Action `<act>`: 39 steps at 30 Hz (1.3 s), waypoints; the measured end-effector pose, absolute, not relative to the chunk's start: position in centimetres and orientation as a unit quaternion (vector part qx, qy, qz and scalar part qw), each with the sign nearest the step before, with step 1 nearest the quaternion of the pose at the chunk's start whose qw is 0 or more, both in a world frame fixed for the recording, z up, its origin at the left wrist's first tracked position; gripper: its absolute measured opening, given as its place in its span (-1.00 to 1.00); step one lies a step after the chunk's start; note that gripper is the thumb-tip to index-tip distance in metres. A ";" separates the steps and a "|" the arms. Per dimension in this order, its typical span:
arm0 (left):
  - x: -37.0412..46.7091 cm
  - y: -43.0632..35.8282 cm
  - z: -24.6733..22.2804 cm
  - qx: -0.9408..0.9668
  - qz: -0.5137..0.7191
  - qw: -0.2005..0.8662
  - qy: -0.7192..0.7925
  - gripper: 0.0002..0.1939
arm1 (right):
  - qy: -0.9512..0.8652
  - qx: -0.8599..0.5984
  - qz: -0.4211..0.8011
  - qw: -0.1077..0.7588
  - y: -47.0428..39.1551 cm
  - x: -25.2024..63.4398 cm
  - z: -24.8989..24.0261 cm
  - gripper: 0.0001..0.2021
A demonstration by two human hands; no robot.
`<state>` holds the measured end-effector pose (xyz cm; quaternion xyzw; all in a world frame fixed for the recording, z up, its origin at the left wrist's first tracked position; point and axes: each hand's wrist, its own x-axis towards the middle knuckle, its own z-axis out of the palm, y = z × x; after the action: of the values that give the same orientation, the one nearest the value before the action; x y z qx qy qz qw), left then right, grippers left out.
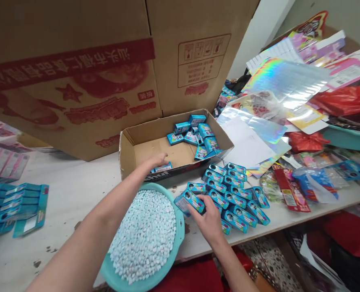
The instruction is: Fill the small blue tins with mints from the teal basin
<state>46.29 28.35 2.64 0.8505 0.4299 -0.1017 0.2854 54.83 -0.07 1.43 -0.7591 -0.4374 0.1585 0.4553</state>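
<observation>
My left hand (pixel 159 160) reaches into a shallow cardboard tray (pixel 149 147). A small blue box (pixel 164 167) lies right under it, behind the tray's front wall. Most of the left fingers are hidden, so whether they grip that box is unclear. My right hand (pixel 208 215) is closed on a small blue printed box (pixel 189 201), held tilted beside the rim of a turquoise basin (pixel 180 227). Small pale-blue pellets (pixel 146 231) fill the basin. Several like blue boxes (pixel 234 196) stand in close rows to the right of the right hand.
More blue boxes (pixel 206 132) lie heaped in the tray's right end. A large printed carton (pixel 107 81) rises behind it. Stacked blue packs (pixel 24 207) stand at left. Shiny sheets (pixel 283 81), bags and wrappers (pixel 316 186) crowd the right. The table's front edge (pixel 289 221) runs close by.
</observation>
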 end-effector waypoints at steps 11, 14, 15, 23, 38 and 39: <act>45.6 30.9 0.0 0.791 -0.095 0.424 0.430 -0.55 | -0.522 -0.786 0.065 0.326 0.3 55.3 -2.1 -0.82; 43.9 29.3 3.2 0.760 0.044 0.497 0.416 -0.58 | -0.527 -0.808 0.007 0.264 0.9 55.1 -3.4 -0.86; 43.1 28.3 4.4 0.735 0.106 0.531 0.408 -0.59 | -0.523 -0.814 0.000 0.251 1.0 55.1 -3.7 -0.85; 37.3 16.0 9.3 0.426 0.267 0.743 0.441 -0.42 | -0.550 -0.739 -0.075 0.382 0.1 53.8 1.6 -0.49; 29.2 12.6 -1.0 0.757 0.046 0.259 0.598 -0.49 | -0.224 -0.613 0.474 0.590 -1.5 50.5 4.8 -0.55; 29.0 12.5 -2.0 0.763 0.017 0.245 0.597 -0.46 | -0.174 -0.581 0.507 0.612 -2.0 50.9 5.1 -0.52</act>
<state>29.05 12.48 -2.03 0.7634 0.5973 0.0174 0.2454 50.94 -1.99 5.08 -0.5812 -0.1744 0.5069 0.6123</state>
